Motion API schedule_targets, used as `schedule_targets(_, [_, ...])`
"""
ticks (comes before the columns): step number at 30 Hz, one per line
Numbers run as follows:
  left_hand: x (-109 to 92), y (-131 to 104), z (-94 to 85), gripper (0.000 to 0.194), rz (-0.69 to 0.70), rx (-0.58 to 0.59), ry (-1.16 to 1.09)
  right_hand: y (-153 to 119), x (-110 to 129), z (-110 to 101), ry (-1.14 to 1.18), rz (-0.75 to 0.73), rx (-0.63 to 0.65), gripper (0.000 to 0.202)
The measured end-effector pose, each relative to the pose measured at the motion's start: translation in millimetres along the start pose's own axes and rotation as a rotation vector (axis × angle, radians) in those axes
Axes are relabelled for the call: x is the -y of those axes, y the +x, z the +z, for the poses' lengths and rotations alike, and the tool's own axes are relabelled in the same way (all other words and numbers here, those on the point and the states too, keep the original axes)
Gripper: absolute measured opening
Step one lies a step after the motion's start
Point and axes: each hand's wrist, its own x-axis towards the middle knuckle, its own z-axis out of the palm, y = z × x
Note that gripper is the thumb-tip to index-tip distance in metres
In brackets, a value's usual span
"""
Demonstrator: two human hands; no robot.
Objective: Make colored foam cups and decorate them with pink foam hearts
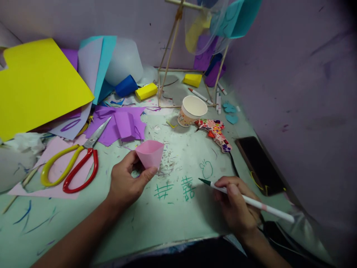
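Head view: left hand (129, 178), forearm slanting in from lower left, thumb and fingers clamped on a small, flared pink paper cup (150, 154), mouth upward, over the pale green, pen-marked tabletop (167, 230); right hand (237, 204), apart from the left, gripping a slim white marker with dark green tip (262, 207), tip pointing left, near green line drawings (188, 188); beyond, a flower-patterned glue gun (216, 133).

Pale-green table (173, 223), ink-marked: paper cup (187, 117), glue gun (214, 131), phone (260, 163), pink paper (54, 150).

Left fingers (129, 160) part-hidden (behind pink cup (152, 156)), yellow sheet (41, 89) cropped left
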Motion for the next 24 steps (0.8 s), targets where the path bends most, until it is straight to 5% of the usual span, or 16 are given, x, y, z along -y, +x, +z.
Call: schedule_targets(24, [-1.0, -0.6, 0.3, 0.037, -0.004, -0.004, 0.001, 5.7, -9.2, 5.1, 0.159, 0.081, -0.024, 0.028])
